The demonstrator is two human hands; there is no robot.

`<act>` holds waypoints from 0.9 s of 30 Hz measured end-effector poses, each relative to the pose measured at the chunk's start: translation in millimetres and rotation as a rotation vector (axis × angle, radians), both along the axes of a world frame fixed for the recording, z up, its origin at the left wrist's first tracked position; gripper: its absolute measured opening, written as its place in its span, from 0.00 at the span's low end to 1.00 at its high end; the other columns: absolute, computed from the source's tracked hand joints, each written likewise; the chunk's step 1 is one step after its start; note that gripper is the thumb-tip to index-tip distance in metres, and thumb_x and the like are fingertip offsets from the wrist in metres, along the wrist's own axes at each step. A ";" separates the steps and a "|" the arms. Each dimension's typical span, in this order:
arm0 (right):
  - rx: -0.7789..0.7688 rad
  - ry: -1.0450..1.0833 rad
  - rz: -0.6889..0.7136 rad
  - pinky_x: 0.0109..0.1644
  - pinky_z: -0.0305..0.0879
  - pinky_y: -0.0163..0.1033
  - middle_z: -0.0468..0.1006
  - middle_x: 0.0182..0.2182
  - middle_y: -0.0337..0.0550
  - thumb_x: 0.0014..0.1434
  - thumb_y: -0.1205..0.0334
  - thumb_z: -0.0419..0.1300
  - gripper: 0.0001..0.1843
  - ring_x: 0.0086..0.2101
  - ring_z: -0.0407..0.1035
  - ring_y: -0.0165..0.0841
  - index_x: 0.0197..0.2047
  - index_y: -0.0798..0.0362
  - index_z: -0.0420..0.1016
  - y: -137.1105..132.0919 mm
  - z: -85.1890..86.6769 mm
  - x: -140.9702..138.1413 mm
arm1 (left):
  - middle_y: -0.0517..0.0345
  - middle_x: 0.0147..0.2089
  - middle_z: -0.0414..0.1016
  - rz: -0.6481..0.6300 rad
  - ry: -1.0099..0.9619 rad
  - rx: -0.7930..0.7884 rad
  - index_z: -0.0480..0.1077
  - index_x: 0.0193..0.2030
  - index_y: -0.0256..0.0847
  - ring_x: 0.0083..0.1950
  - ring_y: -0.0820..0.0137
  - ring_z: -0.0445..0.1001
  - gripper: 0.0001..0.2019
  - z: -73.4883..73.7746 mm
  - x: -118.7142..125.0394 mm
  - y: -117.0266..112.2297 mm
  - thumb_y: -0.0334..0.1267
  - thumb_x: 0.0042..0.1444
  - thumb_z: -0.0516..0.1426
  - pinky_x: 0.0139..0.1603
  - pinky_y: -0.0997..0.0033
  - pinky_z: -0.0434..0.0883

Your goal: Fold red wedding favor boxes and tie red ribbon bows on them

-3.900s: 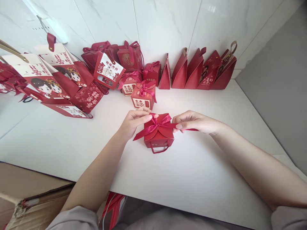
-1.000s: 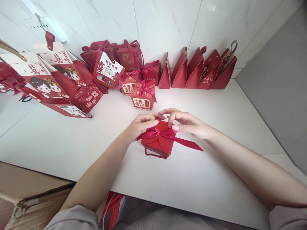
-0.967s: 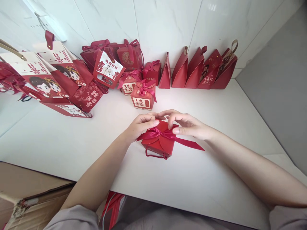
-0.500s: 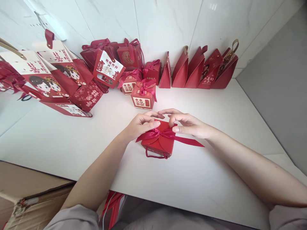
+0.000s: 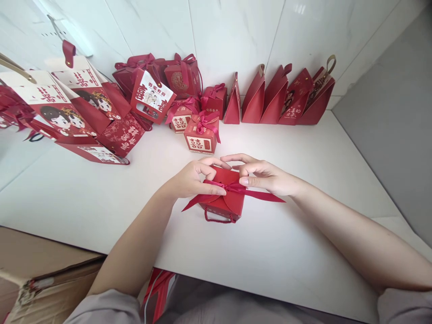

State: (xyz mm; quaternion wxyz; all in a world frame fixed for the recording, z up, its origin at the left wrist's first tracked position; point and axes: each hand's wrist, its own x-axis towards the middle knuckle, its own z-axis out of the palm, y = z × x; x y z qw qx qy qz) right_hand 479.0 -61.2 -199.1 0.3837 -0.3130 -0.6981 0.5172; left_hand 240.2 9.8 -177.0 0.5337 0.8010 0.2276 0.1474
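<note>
A small red gift box (image 5: 231,204) stands on the white table in front of me, its curved top flaps folded together. Across its top runs a dark red satin ribbon (image 5: 265,195), tied at the middle, with one tail out to each side. My left hand (image 5: 191,179) is at the box's left, thumb laid along the ribbon near the knot and index finger bent. At the right, my right hand (image 5: 263,174) pinches the ribbon beside the knot between thumb and index finger. Outer fingers of both hands reach behind the box. A twisted cord handle (image 5: 218,220) hangs at its near side.
Behind the box stand ribboned red boxes (image 5: 201,139). Tall pointed red boxes (image 5: 253,101) line the tiled wall at the right. Larger printed boxes with handles (image 5: 64,119) are grouped at the left. A cardboard carton (image 5: 57,274) sits below the table's front left edge.
My left thumb has moved down and right, onto the ribbon by the knot. The ribbon's left tail now reaches farther left and lower. My right hand has shifted slightly left.
</note>
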 end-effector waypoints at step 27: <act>-0.071 0.111 0.016 0.67 0.53 0.50 0.63 0.63 0.45 0.69 0.55 0.56 0.19 0.64 0.55 0.44 0.28 0.53 0.71 1.0 -1.9 -0.5 | 0.48 0.56 0.71 0.100 -0.210 -0.444 0.61 0.23 0.36 0.46 0.63 0.72 0.22 -13.1 6.1 3.4 0.52 0.60 0.55 0.51 0.64 0.69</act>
